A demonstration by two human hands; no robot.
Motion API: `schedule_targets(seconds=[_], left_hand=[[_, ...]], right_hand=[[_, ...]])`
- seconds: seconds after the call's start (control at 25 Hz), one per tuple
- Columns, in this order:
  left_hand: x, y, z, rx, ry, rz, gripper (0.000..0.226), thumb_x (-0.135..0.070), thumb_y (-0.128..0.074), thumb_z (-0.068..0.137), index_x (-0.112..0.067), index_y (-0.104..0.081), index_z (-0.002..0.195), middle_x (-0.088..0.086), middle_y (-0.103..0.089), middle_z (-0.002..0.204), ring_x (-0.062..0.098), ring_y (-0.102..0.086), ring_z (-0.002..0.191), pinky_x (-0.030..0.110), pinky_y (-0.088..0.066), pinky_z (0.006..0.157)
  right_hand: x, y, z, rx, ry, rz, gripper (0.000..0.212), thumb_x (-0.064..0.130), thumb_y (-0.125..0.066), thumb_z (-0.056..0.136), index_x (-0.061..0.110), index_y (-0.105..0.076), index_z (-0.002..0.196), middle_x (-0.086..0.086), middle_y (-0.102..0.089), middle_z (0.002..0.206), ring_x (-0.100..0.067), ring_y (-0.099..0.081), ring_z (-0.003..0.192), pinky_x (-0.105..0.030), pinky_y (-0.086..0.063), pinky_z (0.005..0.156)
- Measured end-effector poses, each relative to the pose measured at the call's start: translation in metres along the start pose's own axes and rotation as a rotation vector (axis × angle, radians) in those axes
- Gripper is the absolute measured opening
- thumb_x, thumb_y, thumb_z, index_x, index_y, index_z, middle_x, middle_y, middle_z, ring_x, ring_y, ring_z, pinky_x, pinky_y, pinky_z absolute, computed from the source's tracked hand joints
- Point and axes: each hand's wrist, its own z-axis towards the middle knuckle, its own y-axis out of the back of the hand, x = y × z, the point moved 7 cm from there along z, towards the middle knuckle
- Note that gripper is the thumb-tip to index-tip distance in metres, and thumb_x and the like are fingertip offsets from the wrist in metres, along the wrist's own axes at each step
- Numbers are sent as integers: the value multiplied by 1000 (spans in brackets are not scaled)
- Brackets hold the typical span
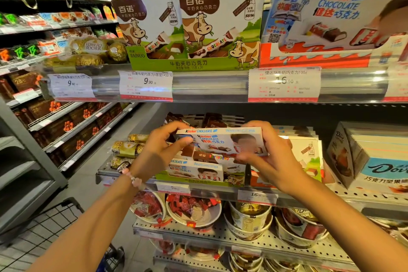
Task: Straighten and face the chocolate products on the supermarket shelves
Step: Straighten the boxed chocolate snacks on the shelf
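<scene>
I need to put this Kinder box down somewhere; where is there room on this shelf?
Little room. Both hands hold the Kinder box over the green Bainuo tray, already full. Ferrero packs crowd the left, Dove boxes the right. Only a bare strip of perforated shelf shows.

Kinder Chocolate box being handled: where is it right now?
Head view, centre: the Kinder Chocolate box is held between the left hand and right hand, above the green Bainuo tray on the middle shelf.

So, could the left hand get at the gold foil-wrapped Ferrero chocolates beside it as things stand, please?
Probably not yet: the left hand grips the white Kinder Chocolate box. The gold Ferrero chocolates lie unobstructed just left.
</scene>
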Motion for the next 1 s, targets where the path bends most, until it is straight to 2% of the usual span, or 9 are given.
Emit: schedule_targets(seconds=[0.12,0.24,0.32,0.4,0.56,0.68,0.8,0.88,1.0], left_hand=[[-1,-1,0,-20,-9,-37,21,-26,-64,78,-42,-62,91,-15,-68,91,18,-66,86,30,-56,71],[-6,4,-6,-131,-37,-46,31,-34,-73,68,-47,-51,84,-19,-63,94,7,-61,91,23,-52,77],[-13,7,-16,-165,-198,142,30,-40,-75,70,-35,-46,78,-18,-57,99,7,-56,96,23,-48,82],[-17,0,-26,-112,-306,410,26,-49,-70,69,-30,-53,75,-10,-55,110,15,-52,109,35,-42,91],[-13,-15,-34,12,-341,694,36,-60,-65,63,-29,-70,82,-7,-46,130,20,-34,127,47,-26,99],[-13,-20,-33,47,-314,803,41,-55,-71,60,-27,-72,89,-1,-43,134,24,-31,126,52,-29,96],[-6,-31,-29,101,-249,919,38,-38,-87,51,-21,-73,82,10,-53,127,26,-31,123,59,-37,90],[-3,-35,-27,108,-241,852,27,-28,-86,56,-19,-71,77,12,-55,124,24,-31,123,59,-36,91],[-1,-30,-27,154,-196,698,15,-22,-77,72,-19,-67,82,7,-48,133,19,-28,129,58,-27,104]], right_hand=[[7,6,-6,-60,58,-74,28,26,-56,91,38,-44,113,45,-50,107,17,-54,96,-1,-44,70],[24,23,-19,-206,174,-128,25,25,-50,90,25,-48,115,43,-47,111,17,-51,100,0,-40,78],[35,39,-29,-293,230,-176,26,28,-50,91,14,-51,112,43,-44,114,17,-48,105,0,-38,83],[42,50,-36,-329,238,-195,28,33,-49,91,12,-51,110,42,-44,116,17,-48,106,-1,-38,84],[48,54,-49,-334,222,-178,32,37,-48,92,10,-50,109,41,-45,117,16,-49,106,-1,-39,84],[50,53,-57,-347,190,-149,33,39,-49,91,12,-50,110,40,-47,117,15,-50,107,-1,-41,83],[54,51,-62,-351,165,-158,32,38,-50,91,14,-50,112,39,-47,118,14,-50,108,-2,-41,84],[53,50,-66,-350,147,-172,31,39,-49,91,18,-50,114,38,-47,118,13,-50,108,-3,-41,85],[46,43,-70,-339,99,-187,31,41,-47,92,23,-48,116,39,-47,118,13,-51,108,-3,-42,84]])
